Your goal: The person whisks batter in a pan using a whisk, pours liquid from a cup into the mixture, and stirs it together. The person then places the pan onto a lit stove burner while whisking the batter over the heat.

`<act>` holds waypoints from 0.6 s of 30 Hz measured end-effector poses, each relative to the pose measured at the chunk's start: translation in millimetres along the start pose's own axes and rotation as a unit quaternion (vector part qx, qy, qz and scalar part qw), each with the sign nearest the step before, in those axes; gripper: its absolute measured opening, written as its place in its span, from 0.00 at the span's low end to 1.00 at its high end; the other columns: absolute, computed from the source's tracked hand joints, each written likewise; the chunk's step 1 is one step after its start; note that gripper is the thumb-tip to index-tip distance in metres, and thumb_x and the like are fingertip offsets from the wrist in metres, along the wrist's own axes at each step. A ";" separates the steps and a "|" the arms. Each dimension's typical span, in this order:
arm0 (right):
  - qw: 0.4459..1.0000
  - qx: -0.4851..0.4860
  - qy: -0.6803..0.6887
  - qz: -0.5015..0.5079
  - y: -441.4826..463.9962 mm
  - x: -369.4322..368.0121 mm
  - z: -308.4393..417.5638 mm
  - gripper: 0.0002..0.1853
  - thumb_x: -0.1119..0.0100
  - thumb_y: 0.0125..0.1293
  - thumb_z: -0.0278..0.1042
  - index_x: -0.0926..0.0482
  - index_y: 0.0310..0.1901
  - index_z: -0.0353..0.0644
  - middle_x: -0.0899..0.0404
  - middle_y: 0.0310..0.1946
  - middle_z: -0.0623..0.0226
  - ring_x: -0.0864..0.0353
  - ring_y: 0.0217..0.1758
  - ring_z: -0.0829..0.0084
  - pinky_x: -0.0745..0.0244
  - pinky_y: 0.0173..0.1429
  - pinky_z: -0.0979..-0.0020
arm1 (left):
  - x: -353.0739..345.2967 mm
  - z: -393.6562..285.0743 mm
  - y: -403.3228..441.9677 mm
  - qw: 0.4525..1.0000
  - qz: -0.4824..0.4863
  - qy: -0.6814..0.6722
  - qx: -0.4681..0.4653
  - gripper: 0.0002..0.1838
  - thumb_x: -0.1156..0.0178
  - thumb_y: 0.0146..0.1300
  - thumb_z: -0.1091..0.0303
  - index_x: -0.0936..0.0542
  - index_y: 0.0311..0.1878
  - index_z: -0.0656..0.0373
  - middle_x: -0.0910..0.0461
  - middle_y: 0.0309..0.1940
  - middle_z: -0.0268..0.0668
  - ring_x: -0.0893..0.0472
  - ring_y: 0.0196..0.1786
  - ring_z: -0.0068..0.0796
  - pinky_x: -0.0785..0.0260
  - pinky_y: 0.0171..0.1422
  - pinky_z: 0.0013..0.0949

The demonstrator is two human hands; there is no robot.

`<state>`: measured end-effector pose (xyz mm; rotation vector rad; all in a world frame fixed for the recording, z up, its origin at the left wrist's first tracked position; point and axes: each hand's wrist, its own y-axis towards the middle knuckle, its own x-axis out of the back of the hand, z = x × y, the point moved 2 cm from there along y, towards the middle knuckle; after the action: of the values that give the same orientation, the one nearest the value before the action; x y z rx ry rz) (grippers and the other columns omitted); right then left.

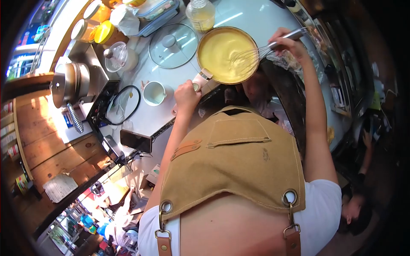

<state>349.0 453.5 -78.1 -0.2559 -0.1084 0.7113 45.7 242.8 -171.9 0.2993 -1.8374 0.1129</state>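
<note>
Glass lid [173,48] on pale counter [267,21].

The mixture [222,48] is yellow, ringed by the brown rim of the pan [199,53]; the whisk [261,52] is silvery. The apron [239,166] is tan with paler stitched lines (plus one small dark mark [265,154]), its straps [293,245] reddish brown. The mug [169,93] and sleeve [320,205] are white.

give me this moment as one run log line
left hand: grips pan handle | right hand: holds whisk, wires in yellow mixture | glass lid: on counter beside pan
</note>
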 end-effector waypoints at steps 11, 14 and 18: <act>0.994 0.023 0.058 -0.090 24.7 2.8 -14.1 0.07 0.46 0.55 0.33 0.28 0.30 0.38 0.22 0.29 0.57 0.24 0.20 0.73 0.27 0.25 0.74 | -5.5 4.2 -0.2 1.000 -0.003 -0.011 0.001 0.11 0.39 0.42 0.63 0.27 0.23 0.60 0.23 0.19 0.44 0.23 0.24 0.44 0.30 0.28 0.42; 0.995 0.049 0.080 -0.033 34.6 -22.2 -18.8 0.07 0.45 0.54 0.33 0.29 0.30 0.38 0.22 0.28 0.58 0.24 0.19 0.72 0.28 0.22 0.74 | -0.1 1.8 1.2 1.000 -0.006 -0.004 0.004 0.08 0.40 0.36 0.69 0.28 0.21 0.59 0.24 0.18 0.42 0.23 0.24 0.41 0.30 0.28 0.39; 0.996 -0.007 0.051 -0.074 35.7 14.1 -8.1 0.07 0.45 0.53 0.34 0.29 0.27 0.39 0.22 0.26 0.59 0.24 0.17 0.73 0.30 0.19 0.73 | -2.4 3.5 -1.4 1.000 -0.016 -0.011 -0.001 0.08 0.39 0.36 0.69 0.28 0.21 0.59 0.24 0.18 0.41 0.23 0.23 0.40 0.30 0.28 0.38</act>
<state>338.7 487.1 -95.3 -0.2942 -0.0342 0.5486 43.4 241.0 -175.3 0.3291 -1.8529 0.0855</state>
